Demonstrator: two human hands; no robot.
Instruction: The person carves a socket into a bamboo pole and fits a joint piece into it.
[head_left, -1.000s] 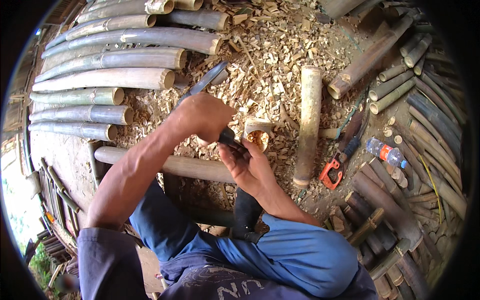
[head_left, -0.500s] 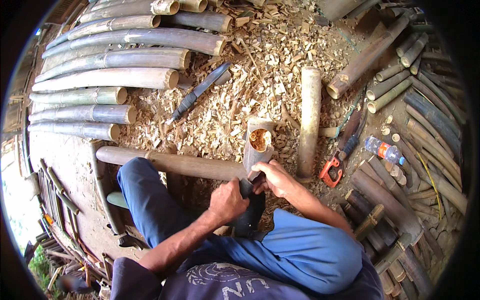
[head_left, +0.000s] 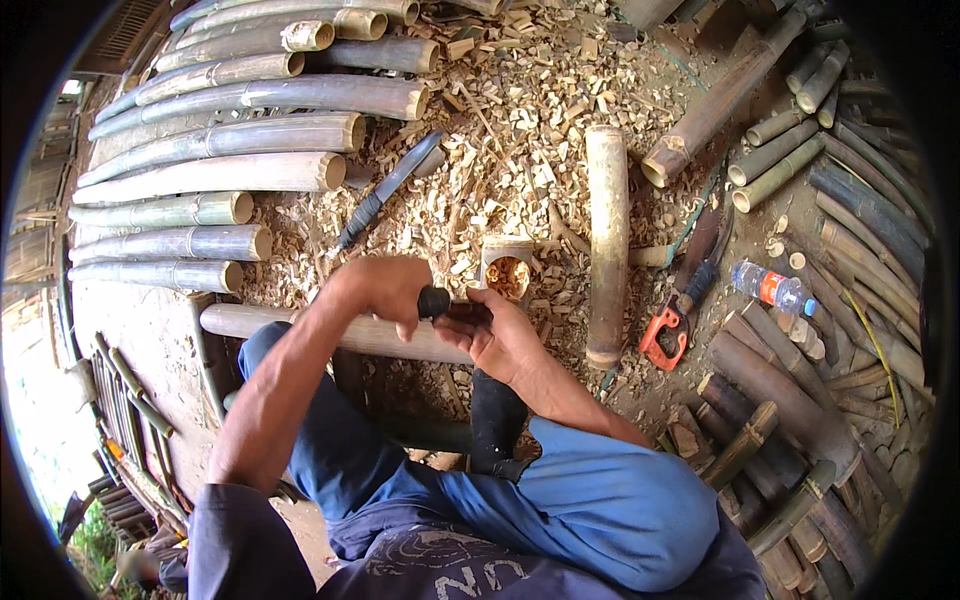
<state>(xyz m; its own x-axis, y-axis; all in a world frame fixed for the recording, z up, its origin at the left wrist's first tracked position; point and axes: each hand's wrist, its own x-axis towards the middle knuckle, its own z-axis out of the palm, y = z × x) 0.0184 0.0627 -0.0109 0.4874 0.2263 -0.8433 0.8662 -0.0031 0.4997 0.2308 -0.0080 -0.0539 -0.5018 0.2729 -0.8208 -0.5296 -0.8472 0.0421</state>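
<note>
My left hand [head_left: 385, 288] is closed around a tool with a black handle [head_left: 433, 302], held level above the bench. From the handle a narrow dark part runs between the thumb and curled fingers of my right hand [head_left: 508, 342], which grip it there; its shape is mostly hidden. Just beyond my right thumb is a short bamboo piece [head_left: 500, 245] with a round hollow showing pale, rough-cut fibres inside. Across in front of my knees lies a thick bamboo pole [head_left: 265, 318], partly covered by my left forearm and hand.
Wood chips [head_left: 540, 190] cover the ground ahead. A large knife [head_left: 390, 190] lies on them, and a bamboo length [head_left: 607, 245] lies to the right. Farther right are an orange-handled saw [head_left: 664, 335], a plastic bottle [head_left: 770, 287] and stacked bamboo [head_left: 785, 390]. Bamboo poles [head_left: 220, 165] line the left.
My left hand has moved up and left with the black-handled tool, turning it level. My right hand has shifted left and let go of the bamboo piece's near end.
</note>
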